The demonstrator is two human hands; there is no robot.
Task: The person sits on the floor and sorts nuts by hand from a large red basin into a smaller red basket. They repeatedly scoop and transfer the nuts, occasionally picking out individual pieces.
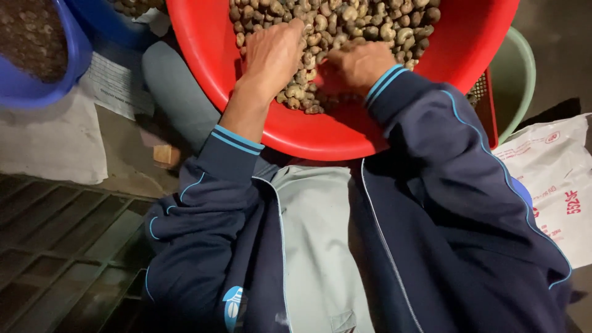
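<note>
A large red plastic basin (320, 132) rests tilted on my lap, filled with brown-grey raw cashew nuts (364, 21). My left hand (272, 55) lies flat on the nuts at the near left of the pile, fingers spread and reaching into them. Curled into a loose fist, my right hand (356, 65) presses on the nuts at the pile's near edge; whether it holds any I cannot tell. Both arms wear dark blue jacket sleeves with light blue trim.
A blue tub (65, 74) with dark contents stands at the upper left, another blue tub (117, 24) beside it. A pale green rim (524, 68) shows behind the basin at right. A white printed sack (555, 179) lies on the right. A metal grate (55, 246) covers the floor at lower left.
</note>
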